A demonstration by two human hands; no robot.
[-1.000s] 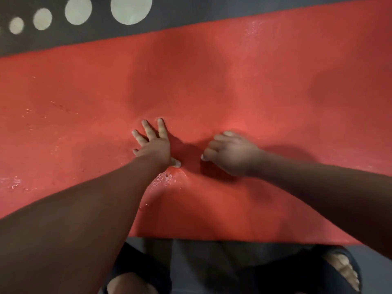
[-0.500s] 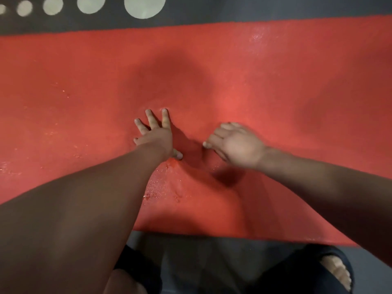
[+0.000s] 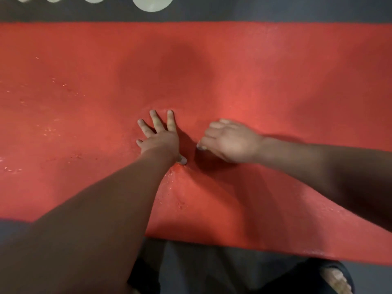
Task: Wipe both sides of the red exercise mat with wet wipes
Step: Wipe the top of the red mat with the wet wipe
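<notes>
The red exercise mat (image 3: 275, 81) lies flat on the floor and fills most of the view. My left hand (image 3: 160, 135) presses on it palm down with straight, spread fingers. Just to its right, my right hand (image 3: 230, 141) rests on the mat with its fingers curled under; whatever is beneath the palm is hidden. No wet wipe shows. A low wrinkle in the mat (image 3: 191, 183) runs from between the hands towards the near edge. Wet specks glint on the mat's left part.
Dark grey floor (image 3: 275, 9) borders the mat at the far side, with pale round marks (image 3: 151, 3) on it. My legs in dark clothing (image 3: 146, 276) and a bare foot (image 3: 337, 279) sit at the mat's near edge.
Both hands slid slightly away from me on the mat. My right hand rolled its knuckles up, and the wrinkle between the hands grew towards the near edge.
</notes>
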